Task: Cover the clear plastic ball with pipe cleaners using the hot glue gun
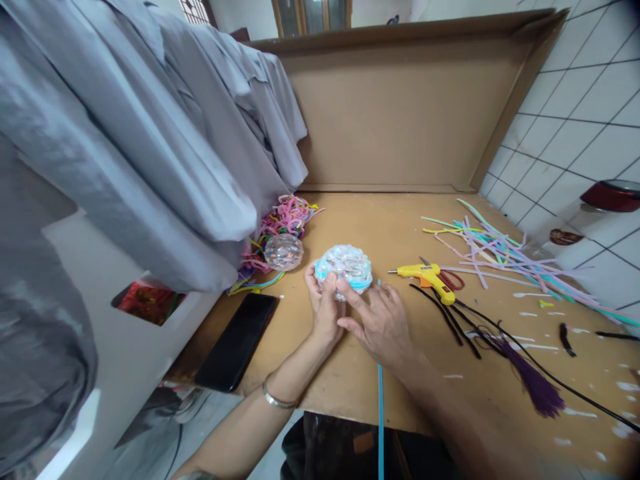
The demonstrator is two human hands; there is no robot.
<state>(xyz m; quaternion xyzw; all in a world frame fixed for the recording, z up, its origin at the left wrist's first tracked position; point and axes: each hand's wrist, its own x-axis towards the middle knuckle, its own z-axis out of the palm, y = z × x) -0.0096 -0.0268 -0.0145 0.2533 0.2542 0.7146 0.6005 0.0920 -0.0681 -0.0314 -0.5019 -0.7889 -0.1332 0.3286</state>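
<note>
My left hand (326,303) grips a round ball (345,257) from its left and underside, the thumb pressed on its near face. The ball is covered in whitish, shiny, fuzzy-looking material, with bright blue strands around its lower part. My right hand (383,320) is at the ball's right, its index fingertip against the near side and its thumb spread away below. Beneath the right hand runs a long blue strip (381,413), showing above the fingers and down past the table edge. How that strip meets the hand or ball is hidden.
On the right lie a yellow glue gun (425,275) with a black cord, red-handled scissors (453,279), a purple tassel (537,383) and pastel pipe cleaners (490,247). At left are a clear faceted ball (283,252), tangled pipe cleaners (287,217), a phone (237,343) and hanging grey cloth (200,133).
</note>
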